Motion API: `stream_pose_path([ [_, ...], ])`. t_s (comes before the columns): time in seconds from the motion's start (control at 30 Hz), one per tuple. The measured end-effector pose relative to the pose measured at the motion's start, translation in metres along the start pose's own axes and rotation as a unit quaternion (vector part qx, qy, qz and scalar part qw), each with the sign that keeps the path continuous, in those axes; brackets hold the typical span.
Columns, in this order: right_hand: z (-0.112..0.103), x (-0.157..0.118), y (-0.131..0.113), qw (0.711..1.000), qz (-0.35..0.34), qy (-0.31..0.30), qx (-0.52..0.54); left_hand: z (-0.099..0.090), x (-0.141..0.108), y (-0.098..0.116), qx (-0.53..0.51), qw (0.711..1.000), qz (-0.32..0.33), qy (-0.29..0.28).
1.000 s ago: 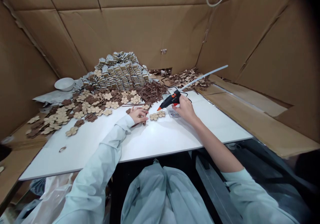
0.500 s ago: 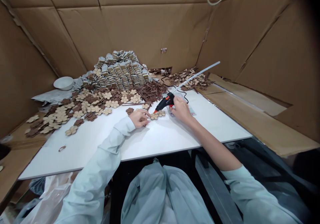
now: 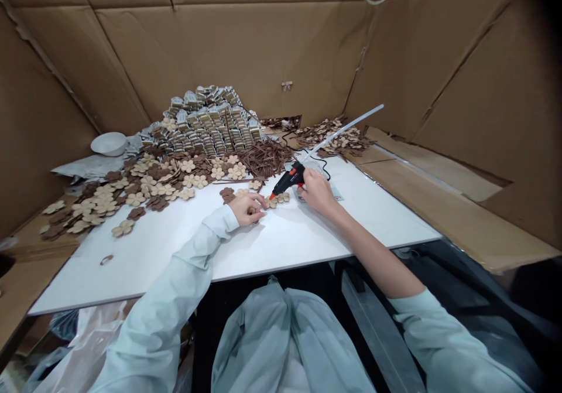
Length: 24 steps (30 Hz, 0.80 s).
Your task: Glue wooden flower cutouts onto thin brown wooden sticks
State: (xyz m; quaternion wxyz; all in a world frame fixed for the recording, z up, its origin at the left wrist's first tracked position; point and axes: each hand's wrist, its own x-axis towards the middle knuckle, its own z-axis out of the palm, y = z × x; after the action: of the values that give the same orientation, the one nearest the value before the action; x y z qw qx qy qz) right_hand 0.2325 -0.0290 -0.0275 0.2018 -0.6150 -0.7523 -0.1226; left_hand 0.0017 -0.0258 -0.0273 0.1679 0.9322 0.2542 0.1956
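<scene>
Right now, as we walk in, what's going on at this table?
A person's right hand holds a glue gun, its tip down at some small pale flowers. The left hand is beside them, fingers bent; whether it grips anything is hard to tell. Behind, on the white table, lie loose flowers and a heap of brown strips.

Tabletop (image 3: 281, 241) open between forearms (image 3: 373, 252) (near edge); flower pile (image 3: 151, 176), brown strips (image 3: 266, 159) block back, glue gun (image 3: 288, 180) middle.
</scene>
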Motion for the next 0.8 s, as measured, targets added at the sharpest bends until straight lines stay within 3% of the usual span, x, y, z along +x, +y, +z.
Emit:
stream_pose_path([
  [0.8, -0.0050, -0.0012, -0.0044, 1.000, -0.002, -0.004, 0.000, 0.0090, 0.0008, -0.0069, -0.018, 0.999, -0.033, -0.007],
])
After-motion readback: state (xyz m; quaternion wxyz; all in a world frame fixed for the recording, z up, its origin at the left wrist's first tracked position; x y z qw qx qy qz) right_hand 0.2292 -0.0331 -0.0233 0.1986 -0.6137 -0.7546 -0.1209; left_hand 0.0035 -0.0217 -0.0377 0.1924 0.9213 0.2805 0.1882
